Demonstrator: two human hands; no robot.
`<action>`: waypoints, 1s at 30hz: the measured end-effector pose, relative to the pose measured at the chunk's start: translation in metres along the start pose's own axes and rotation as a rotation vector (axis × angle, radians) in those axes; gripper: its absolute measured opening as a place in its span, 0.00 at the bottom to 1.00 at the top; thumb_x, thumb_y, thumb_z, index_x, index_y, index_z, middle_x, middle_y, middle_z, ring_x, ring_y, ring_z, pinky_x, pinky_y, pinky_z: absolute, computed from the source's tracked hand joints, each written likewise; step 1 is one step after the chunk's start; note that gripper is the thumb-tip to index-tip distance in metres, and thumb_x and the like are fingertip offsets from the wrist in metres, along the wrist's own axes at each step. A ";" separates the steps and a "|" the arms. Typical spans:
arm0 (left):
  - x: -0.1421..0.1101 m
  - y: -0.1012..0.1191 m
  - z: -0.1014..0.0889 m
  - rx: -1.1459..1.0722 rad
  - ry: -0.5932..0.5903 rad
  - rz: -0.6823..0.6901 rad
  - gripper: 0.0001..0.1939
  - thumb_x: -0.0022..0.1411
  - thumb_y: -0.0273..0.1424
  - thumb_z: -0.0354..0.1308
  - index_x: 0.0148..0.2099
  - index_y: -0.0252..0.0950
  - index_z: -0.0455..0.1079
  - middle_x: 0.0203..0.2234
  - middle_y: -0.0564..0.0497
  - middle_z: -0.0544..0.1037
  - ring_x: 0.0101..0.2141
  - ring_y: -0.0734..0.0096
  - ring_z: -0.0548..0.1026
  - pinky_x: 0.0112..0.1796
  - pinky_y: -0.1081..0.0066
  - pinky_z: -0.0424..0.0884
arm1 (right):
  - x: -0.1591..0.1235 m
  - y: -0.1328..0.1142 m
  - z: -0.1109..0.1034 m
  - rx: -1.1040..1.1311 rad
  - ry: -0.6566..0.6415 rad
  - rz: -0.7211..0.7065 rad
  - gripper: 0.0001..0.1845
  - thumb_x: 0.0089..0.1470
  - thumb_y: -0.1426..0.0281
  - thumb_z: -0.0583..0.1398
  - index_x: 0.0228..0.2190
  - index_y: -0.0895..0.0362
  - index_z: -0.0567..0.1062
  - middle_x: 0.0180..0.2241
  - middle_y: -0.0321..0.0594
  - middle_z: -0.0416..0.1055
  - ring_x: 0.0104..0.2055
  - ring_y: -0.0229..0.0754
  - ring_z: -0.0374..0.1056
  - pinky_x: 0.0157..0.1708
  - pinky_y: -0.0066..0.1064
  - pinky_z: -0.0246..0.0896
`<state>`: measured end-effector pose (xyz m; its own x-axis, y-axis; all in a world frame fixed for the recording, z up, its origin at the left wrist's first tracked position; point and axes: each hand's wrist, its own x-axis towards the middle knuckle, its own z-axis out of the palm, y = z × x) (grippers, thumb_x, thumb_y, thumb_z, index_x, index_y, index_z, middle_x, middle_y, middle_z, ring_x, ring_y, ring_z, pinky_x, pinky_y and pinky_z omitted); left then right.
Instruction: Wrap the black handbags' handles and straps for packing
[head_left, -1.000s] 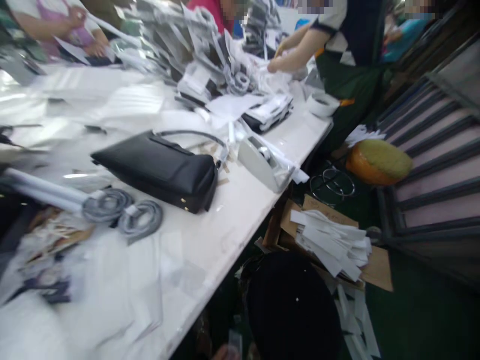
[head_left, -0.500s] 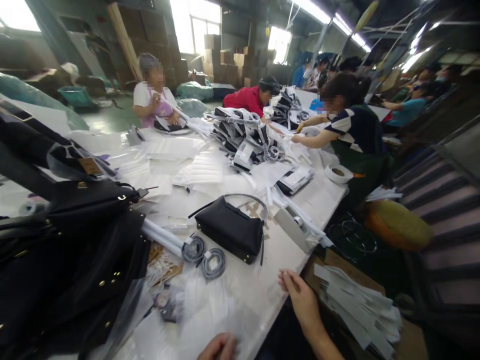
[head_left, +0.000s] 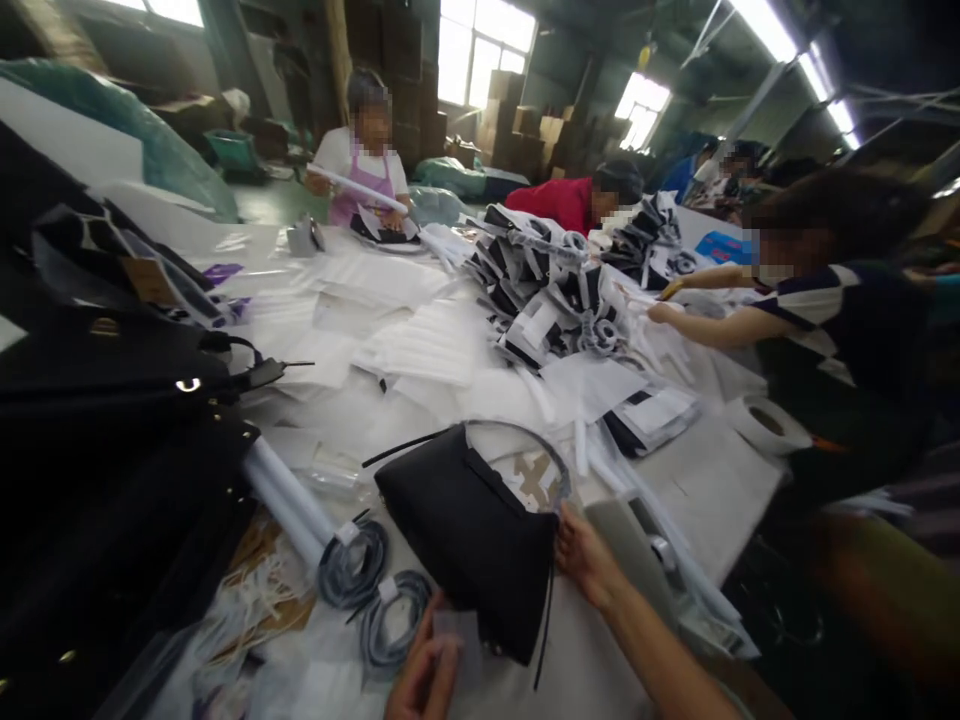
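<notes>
A black handbag (head_left: 472, 530) with a thin curved handle lies tilted on the table in front of me. The fingers of my right hand (head_left: 589, 560) are closed on its right end, by a dangling strap. Below the bag's lower edge, my left hand (head_left: 427, 660) pinches a small translucent plastic piece (head_left: 461, 640) between thumb and finger. Two coiled grey straps (head_left: 352, 562) with white tags lie just left of that hand.
Large black bags (head_left: 112, 500) fill the left side. White sheets (head_left: 420, 345) and a heap of wrapped black pieces (head_left: 532, 290) cover the far table. A tape roll (head_left: 769, 425) sits near the right edge. Co-workers (head_left: 367, 170) stand around the table, one close at right.
My right hand has moved up from the table edge onto the bag's end. My left hand has come up beside the bag, a plastic piece now showing in it. The view has shifted.
</notes>
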<state>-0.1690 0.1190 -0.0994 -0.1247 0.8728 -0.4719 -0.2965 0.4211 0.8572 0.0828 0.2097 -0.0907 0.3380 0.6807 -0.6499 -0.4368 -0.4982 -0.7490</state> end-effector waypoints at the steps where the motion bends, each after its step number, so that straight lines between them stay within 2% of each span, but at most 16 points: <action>1: 0.003 -0.003 0.004 -0.020 0.022 0.021 0.23 0.47 0.55 0.65 0.29 0.39 0.79 0.55 0.43 0.75 0.61 0.43 0.62 0.63 0.52 0.51 | -0.001 -0.003 0.002 0.004 -0.028 0.002 0.20 0.47 0.54 0.68 0.34 0.56 0.78 0.31 0.40 0.78 0.31 0.40 0.73 0.29 0.28 0.67; 3: 0.008 -0.007 0.005 -0.064 0.054 0.040 0.22 0.47 0.54 0.66 0.30 0.39 0.79 0.56 0.45 0.74 0.62 0.44 0.61 0.64 0.54 0.49 | -0.008 -0.009 0.009 0.023 -0.090 -0.042 0.20 0.48 0.55 0.67 0.38 0.55 0.78 0.31 0.36 0.76 0.32 0.39 0.71 0.33 0.27 0.67; 5: 0.010 -0.010 0.002 -0.155 0.065 -0.017 0.22 0.45 0.52 0.69 0.34 0.39 0.80 0.52 0.45 0.77 0.60 0.46 0.63 0.63 0.56 0.52 | -0.023 -0.016 0.019 0.054 -0.180 -0.154 0.19 0.50 0.55 0.66 0.41 0.52 0.77 0.31 0.33 0.73 0.35 0.38 0.69 0.38 0.27 0.67; 7: 0.009 -0.013 -0.003 -0.316 0.029 -0.128 0.23 0.44 0.49 0.71 0.37 0.39 0.80 0.45 0.45 0.80 0.55 0.48 0.70 0.58 0.58 0.60 | -0.045 -0.025 0.031 0.083 -0.315 -0.313 0.15 0.53 0.58 0.66 0.39 0.52 0.76 0.29 0.33 0.70 0.34 0.38 0.66 0.41 0.30 0.66; 10: 0.002 -0.017 -0.006 -0.562 -0.080 -0.236 0.22 0.46 0.45 0.72 0.40 0.37 0.79 0.36 0.46 0.81 0.43 0.55 0.77 0.46 0.64 0.71 | -0.088 -0.035 0.042 0.097 -0.460 -0.487 0.13 0.54 0.59 0.65 0.38 0.51 0.74 0.24 0.31 0.64 0.31 0.38 0.64 0.47 0.37 0.65; 13: -0.010 -0.018 -0.002 -0.691 -0.173 -0.222 0.21 0.50 0.44 0.70 0.43 0.37 0.78 0.36 0.46 0.80 0.39 0.59 0.77 0.39 0.68 0.71 | -0.129 -0.038 0.038 0.071 -0.548 -0.659 0.11 0.54 0.58 0.65 0.35 0.49 0.73 0.22 0.31 0.63 0.29 0.38 0.62 0.51 0.40 0.63; 15: -0.022 -0.020 0.002 -0.689 -0.233 -0.179 0.19 0.54 0.43 0.67 0.44 0.37 0.76 0.37 0.46 0.79 0.37 0.62 0.76 0.37 0.70 0.70 | -0.149 -0.034 0.029 0.028 -0.637 -0.758 0.08 0.54 0.60 0.66 0.33 0.48 0.72 0.19 0.30 0.63 0.27 0.39 0.62 0.53 0.40 0.62; 19: -0.050 -0.032 0.004 -0.445 -0.272 -0.035 0.15 0.60 0.43 0.62 0.33 0.35 0.74 0.26 0.52 0.74 0.27 0.73 0.69 0.30 0.75 0.65 | -0.169 -0.015 0.006 -0.117 -0.753 -0.904 0.05 0.55 0.65 0.65 0.31 0.49 0.74 0.19 0.29 0.66 0.27 0.38 0.64 0.54 0.36 0.61; 22: -0.074 -0.045 0.000 -0.164 -0.211 0.103 0.17 0.57 0.44 0.63 0.31 0.34 0.75 0.24 0.53 0.74 0.27 0.71 0.69 0.31 0.74 0.65 | -0.166 0.006 -0.015 -0.259 -0.801 -0.967 0.03 0.58 0.64 0.63 0.36 0.49 0.76 0.23 0.30 0.71 0.31 0.37 0.68 0.57 0.38 0.57; 25: -0.102 -0.057 -0.004 -0.001 -0.030 0.186 0.17 0.57 0.45 0.63 0.34 0.34 0.77 0.28 0.50 0.78 0.32 0.66 0.73 0.34 0.73 0.67 | -0.161 0.024 -0.029 -0.434 -0.771 -0.950 0.07 0.58 0.64 0.63 0.40 0.49 0.77 0.28 0.33 0.76 0.35 0.41 0.72 0.50 0.37 0.63; 28: -0.132 -0.068 -0.004 -0.074 0.096 0.162 0.18 0.58 0.45 0.63 0.39 0.34 0.78 0.33 0.47 0.81 0.35 0.64 0.77 0.35 0.73 0.69 | -0.160 0.033 -0.039 -0.629 -0.737 -0.965 0.12 0.57 0.61 0.63 0.42 0.50 0.77 0.37 0.38 0.79 0.40 0.45 0.74 0.45 0.38 0.66; 30: -0.150 -0.075 0.000 -0.145 0.139 0.147 0.18 0.55 0.44 0.65 0.40 0.33 0.78 0.35 0.45 0.82 0.37 0.63 0.78 0.38 0.72 0.71 | -0.161 0.033 -0.048 -0.703 -0.697 -1.090 0.15 0.56 0.60 0.63 0.44 0.51 0.76 0.42 0.41 0.78 0.45 0.49 0.73 0.49 0.41 0.65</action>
<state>-0.1283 -0.0434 -0.0927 -0.3024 0.8758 -0.3762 -0.3967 0.2432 0.8851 0.0537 0.0580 -0.0166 -0.3230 0.8965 0.3033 0.3191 0.4048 -0.8569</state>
